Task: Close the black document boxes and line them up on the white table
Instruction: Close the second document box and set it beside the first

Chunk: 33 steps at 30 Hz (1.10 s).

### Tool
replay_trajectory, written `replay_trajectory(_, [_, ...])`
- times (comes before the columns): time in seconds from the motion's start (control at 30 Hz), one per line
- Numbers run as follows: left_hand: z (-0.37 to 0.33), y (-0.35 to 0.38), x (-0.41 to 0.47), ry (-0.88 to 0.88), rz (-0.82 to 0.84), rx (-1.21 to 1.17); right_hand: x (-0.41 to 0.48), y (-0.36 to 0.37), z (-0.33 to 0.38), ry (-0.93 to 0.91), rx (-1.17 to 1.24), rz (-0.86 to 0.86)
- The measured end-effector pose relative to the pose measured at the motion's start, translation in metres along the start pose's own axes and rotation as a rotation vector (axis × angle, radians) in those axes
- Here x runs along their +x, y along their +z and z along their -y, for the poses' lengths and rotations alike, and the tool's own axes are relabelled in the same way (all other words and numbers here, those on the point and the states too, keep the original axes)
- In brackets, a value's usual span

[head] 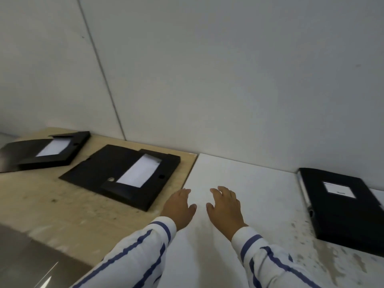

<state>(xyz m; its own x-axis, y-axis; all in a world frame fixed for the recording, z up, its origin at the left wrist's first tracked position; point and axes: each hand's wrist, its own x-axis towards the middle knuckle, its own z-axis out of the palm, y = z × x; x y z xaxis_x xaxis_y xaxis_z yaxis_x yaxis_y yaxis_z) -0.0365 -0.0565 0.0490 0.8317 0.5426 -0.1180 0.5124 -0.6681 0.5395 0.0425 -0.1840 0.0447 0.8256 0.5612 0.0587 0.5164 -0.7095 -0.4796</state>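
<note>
Two black document boxes lie open on the beige table: the near one (pixel 99 169) shows white paper inside, and the far left one (pixel 25 152) also shows white paper. A third black box (pixel 342 213) lies closed on the white table (pixel 259 183) at the right, a white label on its lid. My left hand (pixel 179 206) hovers over the seam between the two tables, just right of the near open box, fingers apart, holding nothing. My right hand (pixel 225 206) hovers over the white table beside it, also spread and holding nothing.
The beige table (pixel 52 204) adjoins the white one on the left. A grey wall (pixel 228 80) rises directly behind both tables. A grey surface (pixel 27 260) shows at the lower left. Both striped sleeves come in from the bottom.
</note>
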Motion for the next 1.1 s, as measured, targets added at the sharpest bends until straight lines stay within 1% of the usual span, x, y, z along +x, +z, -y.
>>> replay_trajectory(0.1, [0.042, -0.033, -0.008, -0.086, -0.051, -0.041, -0.001, 0.021, 0.053, -0.052, 0.009, 0.012])
replay_trajectory(0.23, [0.091, -0.065, -0.008, -0.092, -0.104, -0.075, 0.007, 0.045, 0.107, -0.140, -0.002, 0.027])
replay_trajectory(0.5, [0.167, -0.094, 0.028, -0.158, -0.165, -0.088, 0.051, 0.106, 0.174, -0.218, 0.012, 0.093])
replay_trajectory(0.6, [0.193, -0.102, 0.048, -0.187, -0.161, -0.098, 0.070, 0.130, 0.193, -0.223, 0.002, 0.120])
replay_trajectory(0.87, [0.267, -0.122, 0.085, -0.287, -0.102, -0.123, 0.114, 0.179, 0.235, -0.234, -0.082, 0.256])
replay_trajectory(1.1, [0.337, -0.150, 0.127, -0.306, -0.042, -0.146, 0.138, 0.223, 0.268, -0.202, -0.141, 0.311])
